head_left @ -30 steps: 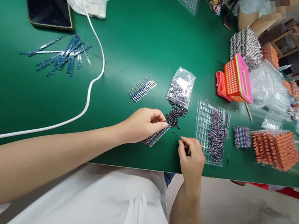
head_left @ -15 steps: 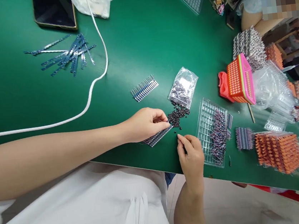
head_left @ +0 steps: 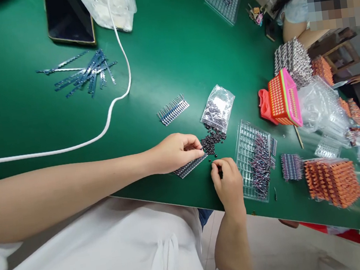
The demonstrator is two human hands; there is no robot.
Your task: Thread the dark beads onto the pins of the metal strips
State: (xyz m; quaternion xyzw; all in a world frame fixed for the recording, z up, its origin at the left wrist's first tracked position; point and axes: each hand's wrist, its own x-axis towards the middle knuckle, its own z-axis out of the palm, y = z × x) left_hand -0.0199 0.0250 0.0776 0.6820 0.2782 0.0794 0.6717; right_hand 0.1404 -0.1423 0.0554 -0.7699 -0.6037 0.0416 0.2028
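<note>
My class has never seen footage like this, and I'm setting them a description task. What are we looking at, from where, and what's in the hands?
No machine here: these are a person's bare hands, seen from a camera worn on the head, looking forward and down. On the green table, the left hand partly covers a dark strip, thumb and finger brought together; anything between them is too small to make out. The right hand is near small black pieces beside a clear bag; whether it holds one isn't clear. Past it is a clear tray with heaped thin parts. Farther off lie blue strips and a phone.
</note>
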